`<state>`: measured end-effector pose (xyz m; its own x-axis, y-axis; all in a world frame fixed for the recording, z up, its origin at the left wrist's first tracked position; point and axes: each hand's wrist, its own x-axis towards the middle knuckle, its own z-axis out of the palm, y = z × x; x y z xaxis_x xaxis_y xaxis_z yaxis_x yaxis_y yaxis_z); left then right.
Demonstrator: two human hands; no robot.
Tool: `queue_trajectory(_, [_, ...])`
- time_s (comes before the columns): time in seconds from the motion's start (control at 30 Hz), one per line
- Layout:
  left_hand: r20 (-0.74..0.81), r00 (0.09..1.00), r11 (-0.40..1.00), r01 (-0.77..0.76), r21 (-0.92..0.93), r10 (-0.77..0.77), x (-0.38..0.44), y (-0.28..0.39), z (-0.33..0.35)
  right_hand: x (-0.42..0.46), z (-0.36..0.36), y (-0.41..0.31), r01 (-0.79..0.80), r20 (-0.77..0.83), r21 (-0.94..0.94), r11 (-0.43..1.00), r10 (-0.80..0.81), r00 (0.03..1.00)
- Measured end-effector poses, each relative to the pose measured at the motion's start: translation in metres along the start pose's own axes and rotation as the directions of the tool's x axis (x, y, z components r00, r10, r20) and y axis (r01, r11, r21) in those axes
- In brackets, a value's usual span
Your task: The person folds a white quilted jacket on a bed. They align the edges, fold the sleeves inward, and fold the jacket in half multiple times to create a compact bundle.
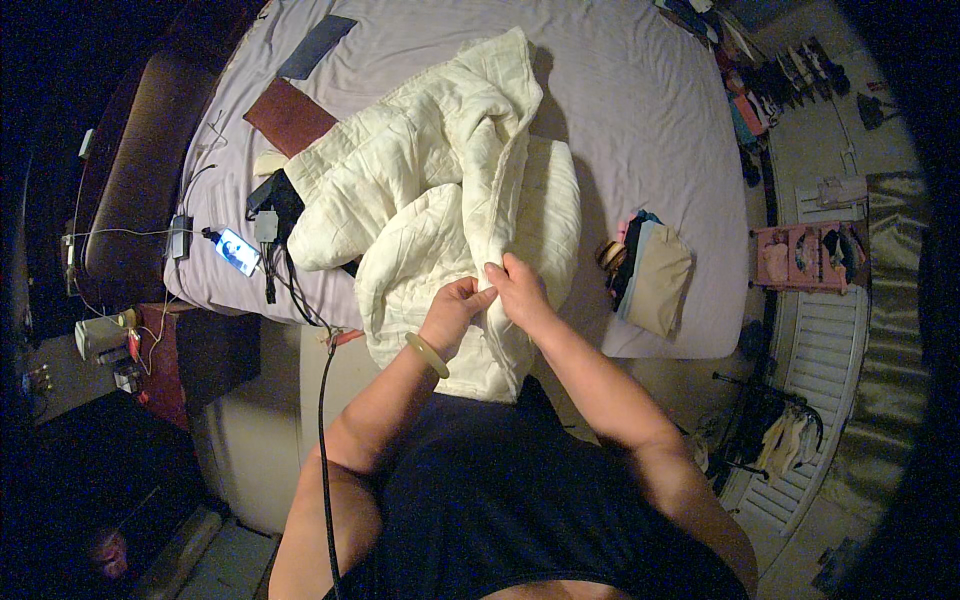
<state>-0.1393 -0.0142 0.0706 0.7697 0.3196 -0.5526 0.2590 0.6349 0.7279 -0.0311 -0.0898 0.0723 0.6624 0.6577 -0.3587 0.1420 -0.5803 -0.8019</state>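
Observation:
A cream quilted padded garment or cover (420, 150) lies bunched on the bed, its near end hanging over the bed's edge against my dark top. My left hand (454, 311), with a pale bangle (427, 355) at the wrist, pinches a fold of the quilted cloth. Close beside it, my right hand (517, 289) grips the same seam or edge, the fingertips of both hands almost meeting. The exact part between the fingers is hidden.
Left on the bed (637, 97) are a lit phone (238, 252), black cables (279, 274), a brown cloth (290, 116) and a grey-blue cloth (318, 46). Folded clothes (655, 277) lie at the right. A black cable (323, 420) runs down past my left arm.

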Motion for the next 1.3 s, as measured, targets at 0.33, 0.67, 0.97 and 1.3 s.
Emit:
queue_trajectory(0.33, [-0.018,0.998,0.993,-0.056,0.1,0.058,-0.011,0.005,-0.005,0.02,-0.012,0.054,-0.018,-0.034,0.225,0.974,0.027,0.999])
queue_trajectory(0.67, [-0.034,0.99,0.987,-0.137,0.084,0.14,-0.012,0.008,-0.004,0.014,-0.02,0.043,-0.043,0.002,0.421,0.906,0.047,0.999])
queue_trajectory(0.97, [0.036,0.996,0.993,-0.084,-0.085,0.087,-0.011,0.002,0.005,0.009,-0.026,0.037,-0.093,-0.011,0.256,0.962,0.099,0.995])
queue_trajectory(1.3, [0.051,0.985,0.925,-0.172,0.339,0.164,-0.01,-0.008,0.016,0.017,-0.012,0.065,0.087,-0.179,0.364,0.927,-0.022,0.984])
